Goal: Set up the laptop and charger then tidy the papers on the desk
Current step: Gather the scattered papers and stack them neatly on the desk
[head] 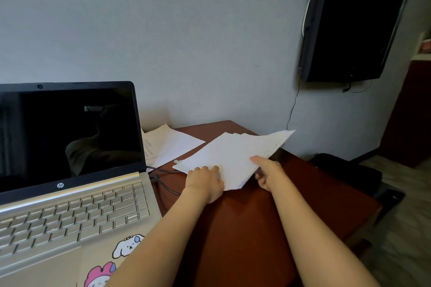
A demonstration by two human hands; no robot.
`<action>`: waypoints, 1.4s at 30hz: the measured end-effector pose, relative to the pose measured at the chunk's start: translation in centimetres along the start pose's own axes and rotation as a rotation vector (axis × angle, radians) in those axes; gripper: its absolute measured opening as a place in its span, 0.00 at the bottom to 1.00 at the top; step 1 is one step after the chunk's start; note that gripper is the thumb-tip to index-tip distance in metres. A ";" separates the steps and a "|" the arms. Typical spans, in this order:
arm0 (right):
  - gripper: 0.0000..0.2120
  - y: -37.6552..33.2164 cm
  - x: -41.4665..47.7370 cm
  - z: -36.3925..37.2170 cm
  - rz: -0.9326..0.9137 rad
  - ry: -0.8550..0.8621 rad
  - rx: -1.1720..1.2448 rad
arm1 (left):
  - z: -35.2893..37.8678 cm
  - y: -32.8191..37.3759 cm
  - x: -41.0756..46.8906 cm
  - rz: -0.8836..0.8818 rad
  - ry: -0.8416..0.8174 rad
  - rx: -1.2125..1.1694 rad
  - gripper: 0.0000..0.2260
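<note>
A silver laptop [70, 193] stands open on the left of the reddish-brown desk [245, 228], its screen dark and cartoon stickers on its palm rest. A black charger cable [165, 184] runs from the laptop's right side across the desk. A fanned stack of white papers [233, 156] is lifted at its right end above the desk. My left hand [205, 182] grips the stack's near-left edge with curled fingers. My right hand [268, 172] pinches the stack's right edge, thumb on top and fingers underneath. Two more loose sheets [170, 144] lie flat behind, by the laptop's screen.
A black television [349, 21] hangs on the grey wall at upper right, with a thin cable dropping down behind the desk. A dark bag [345, 170] sits on the floor to the right of the desk. The desk's right edge is close to my right hand.
</note>
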State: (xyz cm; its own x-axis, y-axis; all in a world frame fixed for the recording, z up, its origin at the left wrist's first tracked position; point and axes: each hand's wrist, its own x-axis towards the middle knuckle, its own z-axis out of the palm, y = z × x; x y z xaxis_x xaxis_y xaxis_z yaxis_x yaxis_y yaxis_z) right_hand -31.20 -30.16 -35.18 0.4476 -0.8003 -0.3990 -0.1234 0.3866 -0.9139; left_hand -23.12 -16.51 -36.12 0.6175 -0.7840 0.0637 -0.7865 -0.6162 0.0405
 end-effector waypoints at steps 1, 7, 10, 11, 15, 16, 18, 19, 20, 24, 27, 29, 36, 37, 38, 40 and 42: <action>0.03 0.5 0.0 0.4 -0.043 0.043 -0.090 | 0.1 0.1 -0.3 0.003 0.001 -0.008 0.18; 0.06 2.0 -1.2 0.0 -0.250 0.148 -0.099 | 1.9 2.1 -3.3 0.014 0.153 -0.218 0.19; 0.04 2.5 -2.4 -0.7 -0.276 0.128 0.116 | 1.7 3.1 -4.5 -0.046 0.336 -0.622 0.13; 0.02 2.6 -3.1 -0.9 -0.263 0.114 0.204 | 1.4 3.1 -4.6 -0.102 0.382 -0.720 0.09; 0.13 3.2 -4.6 -1.5 -0.227 0.017 0.421 | 0.6 1.6 -4.2 -0.370 0.269 -1.146 0.16; 0.14 3.3 -4.9 -1.5 -0.220 -0.012 0.434 | 0.5 1.2 -4.3 -0.385 0.219 -1.298 0.18; 0.15 3.6 -5.5 -1.4 -0.213 -0.072 0.436 | -0.2 1.4 -5.1 -0.337 0.082 -1.628 0.13; 0.16 3.8 -5.7 -1.4 -0.210 -0.104 0.437 | -0.5 1.8 -5.4 -0.293 0.063 -1.716 0.11; 0.16 3.9 -5.9 -1.3 -0.206 -0.144 0.445 | -0.8 2.0 -5.5 -0.259 0.097 -1.720 0.11; 0.15 4.4 -6.5 -1.3 -0.220 -0.327 0.491 | -1.8 1.6 -5.5 -0.288 0.341 -1.579 0.15; 0.09 4.6 -6.4 -1.8 -0.186 -0.321 0.572 | -2.3 -0.3 -5.4 -0.349 0.452 -1.445 0.11; 0.10 4.6 -6.2 -2.3 -0.180 -0.292 0.635 | -2.7 -1.7 -5.7 -0.360 0.508 -1.383 0.09; 0.11 2.9 -6.3 -6.4 -0.321 -0.023 0.395 | -3.2 -5.7 -7.1 -0.377 0.624 -1.524 0.13; 0.13 2.5 -6.4 -7.0 -0.353 0.018 0.274 | -3.3 -6.1 -7.2 -0.369 0.631 -1.536 0.13; 0.14 2.2 -6.5 -7.6 -0.384 0.034 0.166 | -3.5 -6.2 -7.3 -0.357 0.631 -1.550 0.13; 0.14 1.5 -6.9 -8.2 -0.429 0.004 0.009 | -3.8 -6.2 -7.5 -0.337 0.609 -1.570 0.12; 0.11 0.9 -7.4 -8.3 -0.474 -0.044 -0.038 | -3.8 -6.0 -7.7 -0.303 0.558 -1.561 0.10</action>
State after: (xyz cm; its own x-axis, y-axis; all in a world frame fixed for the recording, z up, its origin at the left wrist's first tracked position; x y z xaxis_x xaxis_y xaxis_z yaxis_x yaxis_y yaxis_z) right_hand -41.94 -27.67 -33.62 0.4990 -0.8641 0.0657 0.0719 -0.0343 -0.9968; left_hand -23.19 -6.55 -33.11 0.9279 -0.3288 0.1756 -0.1144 0.1971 0.9737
